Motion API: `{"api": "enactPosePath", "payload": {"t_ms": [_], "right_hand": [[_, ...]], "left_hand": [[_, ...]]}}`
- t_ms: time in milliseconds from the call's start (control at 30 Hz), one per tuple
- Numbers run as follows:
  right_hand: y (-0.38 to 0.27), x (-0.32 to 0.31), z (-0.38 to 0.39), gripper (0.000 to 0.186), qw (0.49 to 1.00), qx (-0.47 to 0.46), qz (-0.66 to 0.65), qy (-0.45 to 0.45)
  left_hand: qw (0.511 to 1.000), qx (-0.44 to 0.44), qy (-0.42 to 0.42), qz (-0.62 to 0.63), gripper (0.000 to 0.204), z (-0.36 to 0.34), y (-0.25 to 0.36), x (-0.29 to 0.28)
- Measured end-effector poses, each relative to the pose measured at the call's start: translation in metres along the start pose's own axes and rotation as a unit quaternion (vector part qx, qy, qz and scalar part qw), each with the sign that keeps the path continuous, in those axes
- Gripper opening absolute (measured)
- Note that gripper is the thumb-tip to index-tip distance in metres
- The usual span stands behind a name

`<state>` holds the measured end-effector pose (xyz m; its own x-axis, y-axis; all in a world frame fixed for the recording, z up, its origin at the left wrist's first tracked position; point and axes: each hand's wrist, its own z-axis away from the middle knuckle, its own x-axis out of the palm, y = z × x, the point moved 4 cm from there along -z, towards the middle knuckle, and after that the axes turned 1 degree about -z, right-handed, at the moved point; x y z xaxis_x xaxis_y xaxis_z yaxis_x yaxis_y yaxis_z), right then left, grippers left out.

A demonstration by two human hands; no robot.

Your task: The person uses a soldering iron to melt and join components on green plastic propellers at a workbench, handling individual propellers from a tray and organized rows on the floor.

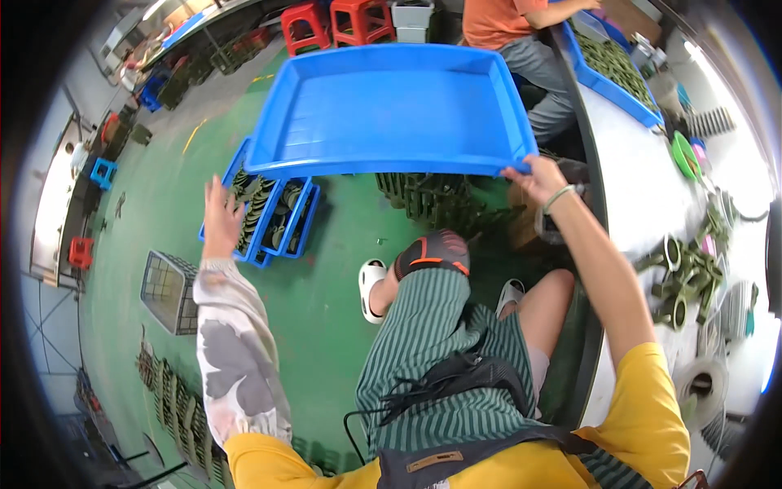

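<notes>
A large shallow blue tray is held up in front of me, and its bare inner floor faces me. My right hand is closed on the tray's near right corner. Off the tray's left side, my left hand is raised with its fingers apart, holding nothing. Below and beside that hand, blue trays with dark green curved parts rest on the floor. The raised tray hides part of them.
At right runs a long workbench with green pipe-like parts and a blue bin of green pieces. A person in orange sits ahead. A wire basket, red stools and stacked green parts stand around.
</notes>
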<state>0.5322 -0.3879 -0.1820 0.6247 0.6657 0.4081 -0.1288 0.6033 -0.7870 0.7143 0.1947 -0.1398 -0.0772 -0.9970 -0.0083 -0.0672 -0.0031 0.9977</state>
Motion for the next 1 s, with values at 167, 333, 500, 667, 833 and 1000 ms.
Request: {"api": "enactPosePath", "payload": {"t_ms": [167, 333, 500, 667, 833, 1000], "right_hand": [[0.101, -0.023, -0.086, 0.035, 0.998, 0.026, -0.058, 0.017], [0.152, -0.123, -0.176, 0.041, 0.992, 0.087, -0.070, 0.056], [0.161, -0.228, -0.224, 0.040, 0.990, 0.086, -0.021, 0.111], [0.120, -0.285, -0.270, 0.035, 0.977, 0.041, 0.093, 0.185], [0.080, -0.281, -0.269, 0.050, 0.979, 0.032, 0.130, 0.155], [0.120, -0.199, -0.159, 0.063, 0.929, 0.262, 0.225, 0.132]], "left_hand": [[0.909, -0.327, 0.241, 0.099, 0.081, 0.098, -0.177, -0.105], [0.822, -0.409, 0.381, 0.107, 0.078, 0.174, -0.262, -0.118], [0.834, -0.407, 0.336, 0.159, 0.095, 0.161, -0.300, -0.101], [0.838, -0.388, 0.352, 0.153, 0.092, 0.119, -0.349, -0.144], [0.847, -0.312, 0.372, 0.218, 0.064, 0.068, -0.406, -0.162], [0.790, -0.243, 0.378, 0.416, 0.014, 0.045, -0.429, -0.187]]}}
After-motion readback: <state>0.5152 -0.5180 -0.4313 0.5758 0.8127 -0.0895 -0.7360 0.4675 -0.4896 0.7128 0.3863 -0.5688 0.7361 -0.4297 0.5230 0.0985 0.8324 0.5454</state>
